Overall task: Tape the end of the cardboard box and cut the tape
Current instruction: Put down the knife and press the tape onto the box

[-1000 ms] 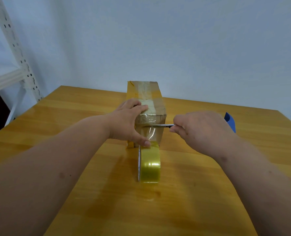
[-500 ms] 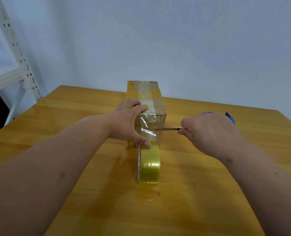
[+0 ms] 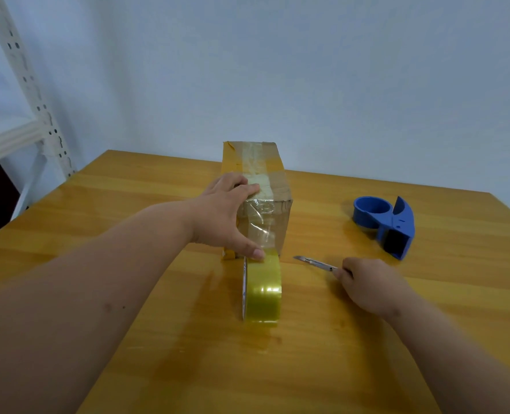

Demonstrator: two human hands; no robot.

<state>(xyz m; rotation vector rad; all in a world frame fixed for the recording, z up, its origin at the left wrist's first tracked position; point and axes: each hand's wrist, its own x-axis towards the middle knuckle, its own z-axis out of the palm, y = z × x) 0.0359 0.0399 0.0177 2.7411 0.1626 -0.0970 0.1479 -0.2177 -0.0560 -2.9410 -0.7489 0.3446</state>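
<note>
Pale blue-white wall rises behind a honey-coloured wooden bench, with a white perforated metal shelving upright off its far left corner.

Seen from the head camera, a long brown cardboard box, striped with clear and yellowish tape, lies on the bench with its near end toward the person. The left hand rests on the box's near left corner, fingers spread flat over the top edge and the thumb pressing down where the tape leaves the box face; it presses rather than grips. A roll of translucent yellow packing tape stands on edge on the bench, touching the foot of the box's near end, a clear strip running from it up the box face. Right of the box's near end, the right hand is closed around a slim silver utility knife, its blade pointing toward the box but apart from it. Farther right of the box lies a blue plastic tape dispenser.
</note>
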